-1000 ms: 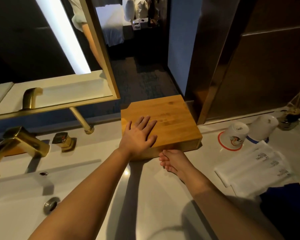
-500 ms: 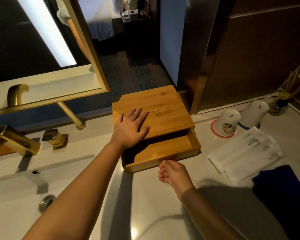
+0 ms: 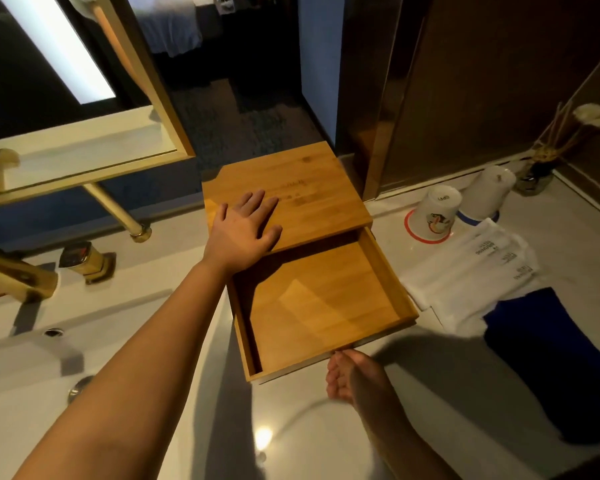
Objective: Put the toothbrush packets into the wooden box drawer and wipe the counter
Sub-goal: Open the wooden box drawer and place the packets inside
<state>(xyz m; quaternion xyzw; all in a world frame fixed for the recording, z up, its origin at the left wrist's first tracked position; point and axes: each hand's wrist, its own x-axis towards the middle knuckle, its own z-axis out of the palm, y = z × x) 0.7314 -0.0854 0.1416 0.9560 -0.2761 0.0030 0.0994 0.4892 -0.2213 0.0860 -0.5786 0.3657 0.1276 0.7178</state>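
Observation:
A flat wooden box [image 3: 312, 199] stands on the white counter [image 3: 326, 427] beside the sink. My left hand [image 3: 245, 230] lies flat on its lid, fingers spread. Its drawer [image 3: 326, 306] is pulled far out toward me and is empty inside. My right hand [image 3: 352, 375] is curled at the drawer's front edge, gripping it from below. Several white toothbrush packets [image 3: 475, 271] lie fanned out on the counter to the right of the drawer. A dark blue cloth [image 3: 561, 362] lies just in front of them, at the right.
Two upturned paper cups [image 3: 437, 214] stand behind the packets, with a reed diffuser [image 3: 541, 168] at the back right corner. A gold tap [image 3: 18, 278] and its handle [image 3: 84, 259] stand at the left over the white basin [image 3: 32, 375]. A gold-framed mirror [image 3: 84, 133] hangs behind.
The drawer was shut a second ago; my right hand has pulled it out toward me, almost to its full length. My left hand has stayed flat on the lid.

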